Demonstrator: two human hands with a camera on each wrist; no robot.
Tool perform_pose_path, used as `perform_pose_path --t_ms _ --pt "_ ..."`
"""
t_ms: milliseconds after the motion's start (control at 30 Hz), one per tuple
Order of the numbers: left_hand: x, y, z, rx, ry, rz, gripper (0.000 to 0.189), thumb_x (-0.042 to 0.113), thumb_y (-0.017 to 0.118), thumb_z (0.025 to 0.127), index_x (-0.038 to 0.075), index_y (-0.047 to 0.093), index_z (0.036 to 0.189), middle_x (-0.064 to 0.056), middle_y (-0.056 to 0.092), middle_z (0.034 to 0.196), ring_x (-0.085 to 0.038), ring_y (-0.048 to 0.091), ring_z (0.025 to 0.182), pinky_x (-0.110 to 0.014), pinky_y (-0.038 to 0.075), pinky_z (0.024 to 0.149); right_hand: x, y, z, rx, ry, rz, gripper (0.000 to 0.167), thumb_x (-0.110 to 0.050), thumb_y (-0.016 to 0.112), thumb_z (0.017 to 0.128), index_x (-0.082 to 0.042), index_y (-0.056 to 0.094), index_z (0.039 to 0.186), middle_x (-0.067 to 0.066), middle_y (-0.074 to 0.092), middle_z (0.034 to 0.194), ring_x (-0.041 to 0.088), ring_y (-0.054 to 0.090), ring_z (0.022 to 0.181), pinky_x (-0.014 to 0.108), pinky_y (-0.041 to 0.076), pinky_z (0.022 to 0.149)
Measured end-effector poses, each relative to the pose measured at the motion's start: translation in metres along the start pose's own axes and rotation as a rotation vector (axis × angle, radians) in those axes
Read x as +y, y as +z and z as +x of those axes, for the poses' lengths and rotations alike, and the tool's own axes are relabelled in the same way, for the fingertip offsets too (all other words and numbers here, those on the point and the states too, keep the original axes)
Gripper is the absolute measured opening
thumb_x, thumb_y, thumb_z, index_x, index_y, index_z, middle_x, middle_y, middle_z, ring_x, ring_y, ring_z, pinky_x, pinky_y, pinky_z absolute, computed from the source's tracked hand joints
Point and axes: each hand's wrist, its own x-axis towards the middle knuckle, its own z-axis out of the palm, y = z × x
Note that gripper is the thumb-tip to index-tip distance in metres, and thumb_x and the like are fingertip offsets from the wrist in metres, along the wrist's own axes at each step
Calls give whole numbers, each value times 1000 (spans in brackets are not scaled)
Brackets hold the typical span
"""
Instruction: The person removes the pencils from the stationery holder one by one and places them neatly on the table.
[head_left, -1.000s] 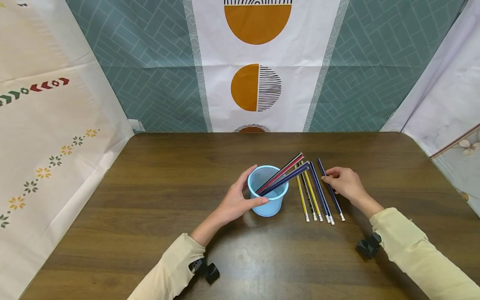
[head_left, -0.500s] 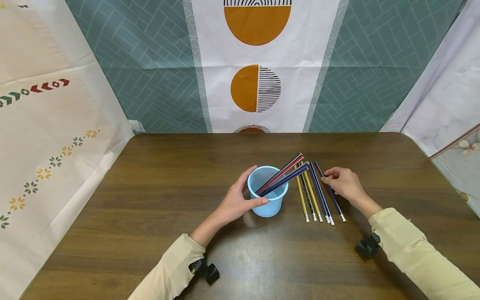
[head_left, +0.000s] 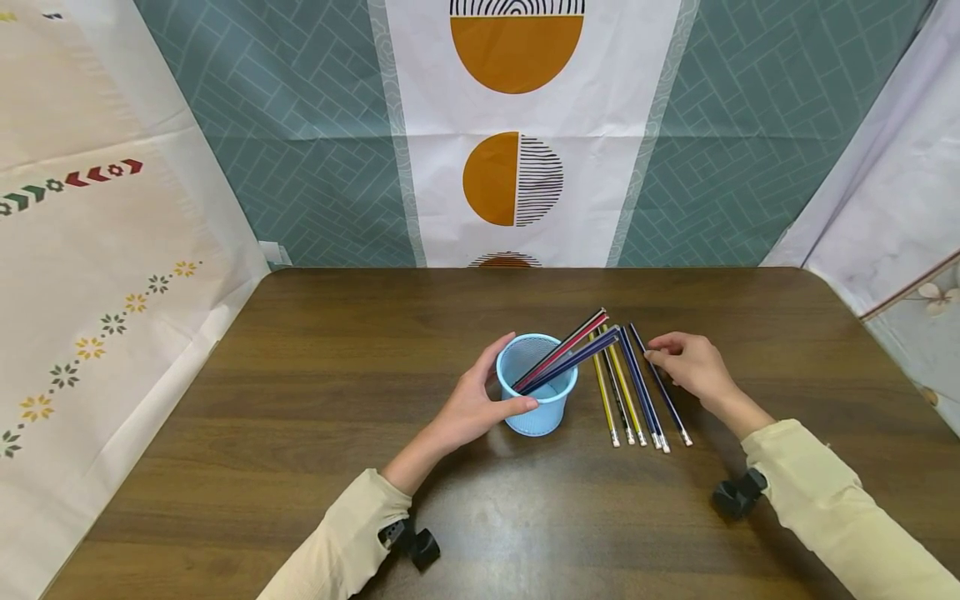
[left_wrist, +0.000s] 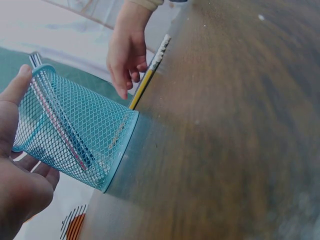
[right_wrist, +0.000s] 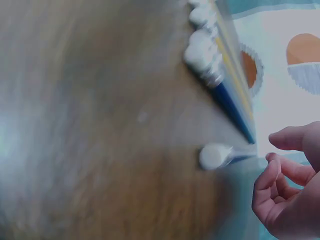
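Observation:
My left hand grips a light blue mesh pencil cup, thumb on the near side and fingers round the far side. Several pencils, dark blue, red and black, lean to the right inside it. My right hand is by a dark blue pencil lying on the table, fingertips at its upper part. In the right wrist view a gap shows between thumb and index finger, and the pencil's white eraser end lies beyond them. Whether the fingertips touch the pencil is unclear.
Between cup and right hand lie several pencils side by side, yellow ones and dark blue ones, erasers toward me. The brown wooden table ends at a patterned cloth backdrop. Black wrist cameras hang under both sleeves.
The dark blue pencil's far end has swung a little left toward the row, and the right hand's fingers now look parted from it. The left hand and cup keep their place.

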Motion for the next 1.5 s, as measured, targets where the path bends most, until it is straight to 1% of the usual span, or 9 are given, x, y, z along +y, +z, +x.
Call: perform_pose_path --t_ms 200,333,500,633,867,1000,1067,1233,1500 --pt "-1 0 0 -5 6 0 89 19 81 79 9 30 151 -14 49 137 -28 49 124 -45 34 103 -10 -1 -5 14 -52 12 30 -15 62 94 8 62 114 20 63 101 23 57 82 25 50 61" --pt "0 0 0 -5 4 3 89 20 81 79 10 30 151 -13 49 137 -28 49 124 -45 34 103 -17 1 -10 19 -102 -1 29 -13 63 93 8 63 113 19 66 100 23 58 84 24 49 63" --pt "1 0 0 0 0 6 88 17 80 79 10 30 151 -13 49 137 -28 48 124 -46 33 104 -29 2 -19 -28 -122 45 32 -15 63 95 7 62 118 22 64 111 29 60 95 24 49 70" --pt "0 0 0 0 4 1 88 15 80 79 10 30 151 -13 50 137 -27 49 124 -45 33 104 -38 4 -23 -65 -149 86 34 -17 63 95 6 62 119 21 64 114 31 59 101 24 48 75" --pt "1 0 -1 0 10 3 88 17 80 79 10 30 151 -13 50 136 -27 49 124 -45 33 104 -47 10 -28 -147 -176 193 32 -14 64 95 6 62 119 21 64 114 23 62 96 31 53 79" --pt "1 0 -1 -1 12 4 88 19 81 79 9 30 151 -12 50 137 -27 49 124 -45 33 104 -52 12 -32 -185 -212 227 33 -16 65 94 5 63 118 20 65 113 20 62 95 28 52 79" --pt "0 -1 0 -3 14 6 89 20 81 80 8 29 151 -12 50 137 -27 49 124 -45 33 104 -55 13 -33 -195 -255 214 32 -17 66 94 4 64 118 18 66 112 19 61 94 25 50 78" --pt "-1 0 0 -4 10 15 89 20 81 80 8 29 151 -11 50 137 -26 49 124 -45 34 103 -59 18 -37 -156 -325 205 27 -16 68 92 2 68 112 14 69 105 23 60 90 24 48 74" --pt "-1 -1 0 1 2 28 89 20 81 79 10 29 151 -11 50 136 -25 49 124 -45 34 103 -68 30 -44 -117 -294 294 24 -14 70 90 2 69 108 11 69 100 18 61 89 24 50 74"
